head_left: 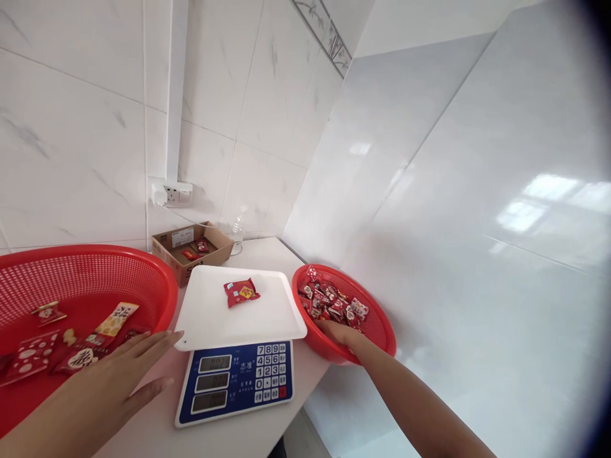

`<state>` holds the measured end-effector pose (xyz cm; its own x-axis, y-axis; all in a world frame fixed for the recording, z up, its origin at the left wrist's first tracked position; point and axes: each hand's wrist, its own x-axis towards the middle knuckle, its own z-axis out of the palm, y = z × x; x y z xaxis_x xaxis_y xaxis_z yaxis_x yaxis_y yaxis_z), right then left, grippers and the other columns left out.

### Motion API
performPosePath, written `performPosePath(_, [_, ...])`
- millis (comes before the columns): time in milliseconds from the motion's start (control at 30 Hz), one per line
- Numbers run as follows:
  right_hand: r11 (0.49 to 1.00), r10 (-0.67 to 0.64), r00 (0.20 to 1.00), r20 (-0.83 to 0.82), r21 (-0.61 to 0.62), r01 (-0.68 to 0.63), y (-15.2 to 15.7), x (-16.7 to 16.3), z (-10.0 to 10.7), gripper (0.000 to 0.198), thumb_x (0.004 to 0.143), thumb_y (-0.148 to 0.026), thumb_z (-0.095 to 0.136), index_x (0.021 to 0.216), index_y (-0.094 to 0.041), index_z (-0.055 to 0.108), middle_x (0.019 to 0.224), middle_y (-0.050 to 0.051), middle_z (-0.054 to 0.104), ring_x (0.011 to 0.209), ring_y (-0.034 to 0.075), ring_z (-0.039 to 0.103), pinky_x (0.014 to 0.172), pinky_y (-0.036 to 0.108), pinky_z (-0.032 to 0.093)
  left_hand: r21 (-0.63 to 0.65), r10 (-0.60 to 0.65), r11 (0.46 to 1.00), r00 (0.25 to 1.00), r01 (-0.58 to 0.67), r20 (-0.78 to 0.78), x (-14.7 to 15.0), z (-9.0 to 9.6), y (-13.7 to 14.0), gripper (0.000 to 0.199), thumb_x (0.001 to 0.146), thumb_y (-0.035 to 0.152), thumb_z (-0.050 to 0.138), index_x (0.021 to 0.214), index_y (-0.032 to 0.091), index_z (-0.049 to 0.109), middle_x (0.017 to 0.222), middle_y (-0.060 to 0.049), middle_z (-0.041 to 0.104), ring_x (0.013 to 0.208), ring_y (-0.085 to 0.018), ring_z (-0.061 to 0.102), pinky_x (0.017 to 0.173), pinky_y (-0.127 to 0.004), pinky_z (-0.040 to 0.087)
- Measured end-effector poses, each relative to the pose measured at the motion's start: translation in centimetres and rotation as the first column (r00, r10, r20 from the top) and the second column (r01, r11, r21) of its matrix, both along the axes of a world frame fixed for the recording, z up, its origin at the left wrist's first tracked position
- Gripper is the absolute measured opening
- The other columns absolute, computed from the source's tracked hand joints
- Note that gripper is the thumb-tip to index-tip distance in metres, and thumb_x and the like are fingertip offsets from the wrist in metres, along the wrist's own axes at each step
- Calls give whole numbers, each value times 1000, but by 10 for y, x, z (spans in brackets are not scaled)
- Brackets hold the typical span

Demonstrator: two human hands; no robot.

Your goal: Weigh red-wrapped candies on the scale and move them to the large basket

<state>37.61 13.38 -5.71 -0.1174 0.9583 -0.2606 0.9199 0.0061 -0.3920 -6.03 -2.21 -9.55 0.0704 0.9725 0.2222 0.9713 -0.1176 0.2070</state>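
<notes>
Nearest me on the feed, the left hand (114,375) is palm-down, fingers extended and thumb apart, nothing in its grasp; it overlaps the near right rim of a large red perforated plastic basket (90,249), and contact I can't judge. Inside that basket, a few scattered snack packets, among them a yellow-and-white wrapper (117,318). Just beside it, a blue-and-white electronic scale (236,385), its display digits too faint for me to read surely. To the right, the right hand (337,332) dips into a smaller red plastic basket (384,327), against a clustered heap of small red-and-white packets (329,299); fingertips hidden, so I can't tell whether they grip. One shiny red packet (241,292) lies flat on the scale's white rectangular tray (205,305). Behind: an open brown cardboard box (214,248) holding red packets, then a clear plastic bottle (238,226) near the tiled wall (205,152).
</notes>
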Motion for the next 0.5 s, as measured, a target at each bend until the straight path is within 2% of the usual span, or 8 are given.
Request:
performPosePath(67, [998, 41, 999, 6, -48, -40, 2, 1, 6, 30, 83, -29, 55, 106, -24, 74, 97, 7, 75, 86, 24, 68, 78, 34, 52, -19, -40, 999, 998, 39, -54, 0, 1, -1, 51, 88, 39, 42, 139, 33, 49, 145, 0, 49, 135, -26, 44, 113, -45, 29])
performPosePath(133, [995, 81, 996, 21, -57, -80, 7, 4, 16, 34, 73, -16, 62, 104, -25, 73, 99, 5, 75, 89, 25, 67, 83, 35, 50, -39, -47, 998, 996, 43, -82, 1, 4, -1, 52, 90, 39, 40, 141, 31, 46, 146, -2, 49, 134, -26, 45, 111, -46, 33])
performPosePath(200, [994, 103, 994, 34, -20, -103, 14, 7, 29, 39, 69, -11, 63, 104, -24, 71, 103, 5, 73, 95, 26, 66, 88, 36, 48, -49, -48, 998, 994, 44, -97, 2, 7, -2, 52, 91, 39, 39, 141, 30, 46, 146, -3, 50, 133, -27, 47, 110, -46, 33])
performPosePath(367, [982, 90, 996, 22, 162, -92, 25, 0, 65, 36, 82, -25, 57, 118, -24, 61, 118, 6, 67, 107, 26, 60, 96, 38, 43, -61, -58, 997, 988, 49, -145, 3, 10, -4, 51, 90, 37, 41, 141, 30, 47, 145, -3, 49, 134, -28, 45, 113, -49, 28])
performPosePath(500, [956, 163, 984, -73, 256, -139, 22, -29, 86, 38, 83, -33, 60, 119, -24, 60, 112, 6, 68, 100, 24, 62, 91, 36, 45, -47, -67, 997, 992, 62, -107, -2, 9, -6, 50, 92, 39, 43, 141, 32, 45, 146, -2, 49, 136, -30, 43, 112, -50, 31])
